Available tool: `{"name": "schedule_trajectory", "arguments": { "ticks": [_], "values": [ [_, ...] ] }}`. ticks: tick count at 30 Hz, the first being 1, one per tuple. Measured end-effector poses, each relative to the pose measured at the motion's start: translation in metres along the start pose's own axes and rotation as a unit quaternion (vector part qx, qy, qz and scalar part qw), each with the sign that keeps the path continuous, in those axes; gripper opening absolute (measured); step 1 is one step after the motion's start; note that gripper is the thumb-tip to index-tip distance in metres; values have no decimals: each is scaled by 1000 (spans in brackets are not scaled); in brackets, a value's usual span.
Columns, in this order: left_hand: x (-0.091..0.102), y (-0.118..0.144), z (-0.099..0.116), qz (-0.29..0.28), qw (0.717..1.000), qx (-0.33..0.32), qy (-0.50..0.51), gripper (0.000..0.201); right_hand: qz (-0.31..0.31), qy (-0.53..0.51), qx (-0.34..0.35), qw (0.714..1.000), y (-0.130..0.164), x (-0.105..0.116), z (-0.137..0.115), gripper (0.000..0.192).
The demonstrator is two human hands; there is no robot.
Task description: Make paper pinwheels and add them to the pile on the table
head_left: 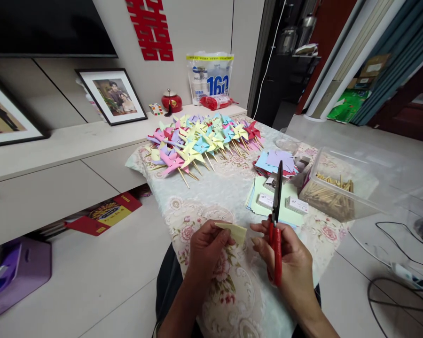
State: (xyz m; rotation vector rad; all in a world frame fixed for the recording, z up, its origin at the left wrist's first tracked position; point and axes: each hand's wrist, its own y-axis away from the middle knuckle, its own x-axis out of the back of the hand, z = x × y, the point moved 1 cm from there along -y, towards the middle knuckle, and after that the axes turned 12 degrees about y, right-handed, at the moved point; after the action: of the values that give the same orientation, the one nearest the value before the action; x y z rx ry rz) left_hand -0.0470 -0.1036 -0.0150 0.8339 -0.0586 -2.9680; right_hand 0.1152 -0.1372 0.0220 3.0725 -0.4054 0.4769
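Yellow paper [238,233] in the left hand [207,248], red-handled scissors [275,232] in the right hand [292,253], over a flowered desk [211,193].

From where I stand, the paper looks light, thin and easily creased, best taken gently by an edge; the left hand has thumb and fingers closed on one end, the rest jutting toward the right hand. That hand is half curled, thumb and forefinger spread just beside the paper without gripping it, the other fingers holding the scissors, blades pointing up and seemingly together. Those should feel stiff and heavier, safest by the handles. Pinwheels [201,144] lie heaped well beyond both hands.
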Motion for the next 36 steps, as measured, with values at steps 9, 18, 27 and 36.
{"name": "schedule_trajectory", "arguments": {
  "ticks": [9,18,27,36],
  "values": [
    [-4,2,3,-38,998,37,14,16,-29,-24,10,999,-8,-7,-8,28],
    [7,3,-8,-103,984,131,58,31,-194,-93,0,977,-28,1,-13,26],
    [-2,5,1,-166,964,196,73,37,-278,-96,10,956,-32,-6,-11,20],
    [8,4,-9,-161,959,210,100,41,-283,-37,64,956,-32,-8,-17,24]
  ]
}}
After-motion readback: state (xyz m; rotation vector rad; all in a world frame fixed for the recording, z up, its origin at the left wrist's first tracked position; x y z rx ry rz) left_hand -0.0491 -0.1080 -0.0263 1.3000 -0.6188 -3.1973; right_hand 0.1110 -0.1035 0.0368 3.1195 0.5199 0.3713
